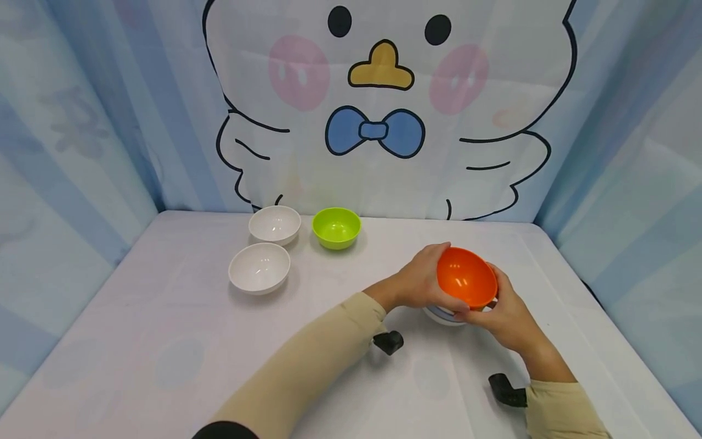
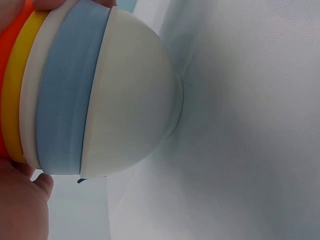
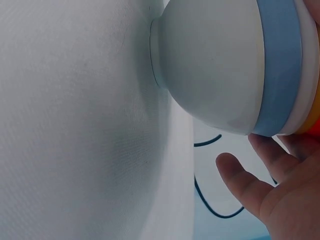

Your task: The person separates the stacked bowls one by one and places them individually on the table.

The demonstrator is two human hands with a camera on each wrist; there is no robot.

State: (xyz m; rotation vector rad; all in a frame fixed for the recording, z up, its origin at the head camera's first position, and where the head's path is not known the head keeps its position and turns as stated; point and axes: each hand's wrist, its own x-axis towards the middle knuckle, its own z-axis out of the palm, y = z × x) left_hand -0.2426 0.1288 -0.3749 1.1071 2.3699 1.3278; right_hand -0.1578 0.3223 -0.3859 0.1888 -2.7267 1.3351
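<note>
An orange bowl sits at the top of a nested stack of bowls on the right part of the table. My left hand holds the orange bowl from the left, thumb along its near side. On the opposite side my right hand grips it, with fingertips reaching the bands below in the right wrist view. Under the orange rim show a yellow rim, a white rim, a blue band and a rounded white bowl. The white bowl's foot appears to rest on the table.
Two white bowls stand close together at the back left of the white-covered table. A green bowl stands to their right. Behind the table hangs a curtain with a cartoon bird; more curtains flank both sides.
</note>
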